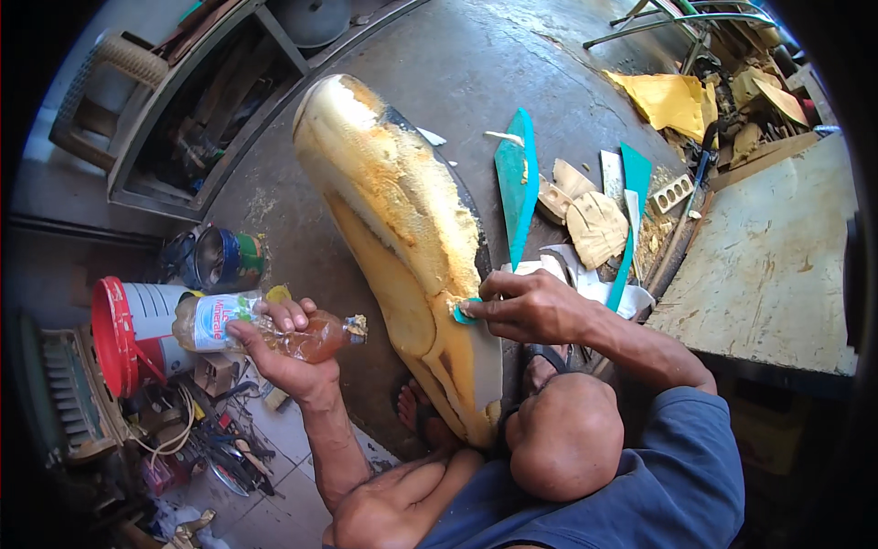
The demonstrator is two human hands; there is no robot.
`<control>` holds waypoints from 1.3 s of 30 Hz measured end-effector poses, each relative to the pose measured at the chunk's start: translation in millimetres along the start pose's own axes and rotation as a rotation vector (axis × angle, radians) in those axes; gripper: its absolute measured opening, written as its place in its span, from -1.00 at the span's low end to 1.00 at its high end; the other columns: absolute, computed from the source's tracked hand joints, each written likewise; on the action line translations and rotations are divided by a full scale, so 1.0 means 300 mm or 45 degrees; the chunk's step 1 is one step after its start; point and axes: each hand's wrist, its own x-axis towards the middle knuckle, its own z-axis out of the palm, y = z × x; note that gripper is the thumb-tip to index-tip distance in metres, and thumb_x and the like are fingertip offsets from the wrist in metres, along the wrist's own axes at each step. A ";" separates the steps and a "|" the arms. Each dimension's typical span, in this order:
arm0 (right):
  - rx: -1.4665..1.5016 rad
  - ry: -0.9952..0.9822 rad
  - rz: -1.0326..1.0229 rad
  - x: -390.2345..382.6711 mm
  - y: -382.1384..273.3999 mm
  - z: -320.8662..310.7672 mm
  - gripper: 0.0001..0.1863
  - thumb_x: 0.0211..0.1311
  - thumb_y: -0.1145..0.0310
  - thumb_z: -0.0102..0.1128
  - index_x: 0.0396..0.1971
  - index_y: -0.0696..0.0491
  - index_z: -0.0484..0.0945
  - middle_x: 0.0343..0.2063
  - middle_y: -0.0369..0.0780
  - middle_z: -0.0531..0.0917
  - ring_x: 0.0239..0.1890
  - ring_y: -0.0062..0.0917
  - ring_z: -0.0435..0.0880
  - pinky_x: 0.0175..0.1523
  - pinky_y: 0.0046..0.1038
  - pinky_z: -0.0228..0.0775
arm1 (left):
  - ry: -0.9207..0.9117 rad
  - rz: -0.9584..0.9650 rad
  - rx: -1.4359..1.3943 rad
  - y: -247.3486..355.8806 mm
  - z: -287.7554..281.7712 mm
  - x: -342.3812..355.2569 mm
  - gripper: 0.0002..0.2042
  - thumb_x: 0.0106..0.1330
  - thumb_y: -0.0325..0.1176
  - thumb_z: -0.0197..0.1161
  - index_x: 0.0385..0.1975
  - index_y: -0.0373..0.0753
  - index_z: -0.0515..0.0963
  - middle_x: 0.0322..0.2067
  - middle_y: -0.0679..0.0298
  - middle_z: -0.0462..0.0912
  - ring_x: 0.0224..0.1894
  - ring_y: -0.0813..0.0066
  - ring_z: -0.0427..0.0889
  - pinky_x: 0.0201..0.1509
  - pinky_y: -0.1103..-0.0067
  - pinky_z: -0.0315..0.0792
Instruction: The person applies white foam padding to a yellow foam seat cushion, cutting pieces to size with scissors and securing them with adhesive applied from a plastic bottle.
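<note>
A long yellow foam seat cushion (402, 220), rough on top with a dark edge along its right side, lies between my legs. My left hand (291, 361) is wrapped round a clear plastic bottle (315, 342) of amber liquid, tilted nearly level left of the foam. Crumbly yellowish matter (355, 328) clings round the bottle's mouth, which points toward the cushion. Against the foam's right edge, my right hand (523, 306) pinches a small teal scrap (465, 312). The scrap touches the foam surface; its far side is hidden by my fingers.
Teal offcuts (518, 183) and foam scraps (596, 229) lie on the floor to the right, beside a worn board (768, 265). At left stand a red-rimmed bucket (112, 334), a paint can (219, 256) and scattered tools (233, 457). A metal-framed cabinet (206, 119) is farther back.
</note>
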 end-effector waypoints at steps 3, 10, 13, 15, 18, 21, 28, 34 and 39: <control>0.150 0.178 0.154 -0.032 0.019 0.040 -0.57 0.09 0.48 0.38 0.03 -0.02 0.71 -0.27 -0.14 0.62 -0.38 -0.24 0.69 -0.26 -0.25 0.60 | -0.060 -0.020 -0.035 -0.019 -0.002 0.021 -0.49 0.47 0.27 0.07 -0.27 -0.14 0.41 -0.62 0.44 0.32 -0.52 0.59 0.37 -0.15 0.44 0.42; 0.734 0.812 1.350 -0.141 0.395 0.083 -0.60 0.18 0.37 0.34 0.02 0.17 0.71 -0.22 -0.20 0.70 -0.24 -0.57 0.68 -0.09 -0.50 0.52 | -0.094 -0.130 -0.150 -0.022 -0.024 0.024 -0.49 0.51 0.23 0.03 -0.26 -0.20 0.46 -0.60 0.39 0.35 -0.46 0.53 0.40 -0.13 0.42 0.40; 0.923 0.905 1.457 -0.136 0.598 0.219 -0.57 0.27 0.28 0.33 0.10 0.13 0.68 -0.23 -0.26 0.75 -0.31 -0.60 0.63 -0.18 -0.52 0.45 | -0.103 -0.140 -0.173 -0.002 -0.003 0.032 -0.49 0.51 0.22 0.03 -0.26 -0.20 0.45 -0.59 0.39 0.36 -0.47 0.52 0.41 -0.12 0.42 0.42; 0.867 0.868 1.458 -0.110 0.634 0.221 -0.56 0.23 0.28 0.36 0.08 0.16 0.68 -0.23 -0.21 0.77 -0.23 -0.57 0.69 -0.11 -0.49 0.49 | -0.162 -0.176 -0.212 -0.010 -0.009 0.032 -0.50 0.52 0.21 0.02 -0.24 -0.20 0.44 -0.59 0.39 0.36 -0.48 0.53 0.40 -0.12 0.41 0.44; 0.495 0.994 1.349 -0.026 0.615 0.176 -0.64 0.21 0.24 0.30 -0.11 0.17 0.75 -0.23 -0.09 0.79 -0.20 -0.39 0.76 -0.04 -0.41 0.54 | -0.114 -0.132 -0.163 0.011 -0.018 0.020 -0.48 0.52 0.23 -0.01 -0.23 -0.21 0.43 -0.58 0.40 0.35 -0.46 0.54 0.39 -0.13 0.42 0.43; -0.131 1.044 0.983 0.062 0.360 0.010 -0.70 0.18 0.30 0.29 -0.17 0.13 0.77 -0.23 -0.10 0.75 -0.21 -0.27 0.76 -0.04 -0.35 0.57 | -0.082 -0.129 -0.183 0.031 -0.043 0.023 -0.48 0.52 0.24 -0.01 -0.22 -0.20 0.43 -0.58 0.40 0.33 -0.46 0.54 0.37 -0.14 0.43 0.41; -0.473 0.634 0.358 0.145 -0.130 -0.107 -0.81 0.11 0.45 0.33 -0.25 0.11 0.69 -0.14 -0.10 0.62 -0.28 -0.25 0.72 -0.25 -0.30 0.63 | -0.052 -0.153 -0.230 0.029 -0.009 0.024 -0.46 0.50 0.27 0.00 -0.26 -0.19 0.41 -0.59 0.40 0.35 -0.49 0.55 0.39 -0.14 0.40 0.44; -0.386 0.059 0.361 0.200 -0.216 -0.039 -0.80 0.17 0.37 0.27 -0.22 0.07 0.69 -0.13 -0.09 0.57 -0.19 -0.17 0.70 -0.19 -0.15 0.63 | -0.103 -0.181 -0.313 0.023 0.017 0.018 -0.48 0.50 0.24 0.03 -0.21 -0.20 0.42 -0.58 0.40 0.32 -0.47 0.54 0.37 -0.12 0.41 0.41; 0.311 0.162 0.385 0.243 -0.244 -0.087 -0.75 0.21 0.38 0.28 -0.13 0.11 0.71 -0.27 -0.11 0.71 -0.33 -0.29 0.77 -0.19 -0.27 0.62 | -0.099 -0.136 -0.356 0.072 0.010 0.038 -0.48 0.49 0.27 0.04 -0.23 -0.18 0.40 -0.59 0.42 0.31 -0.50 0.56 0.34 -0.14 0.43 0.39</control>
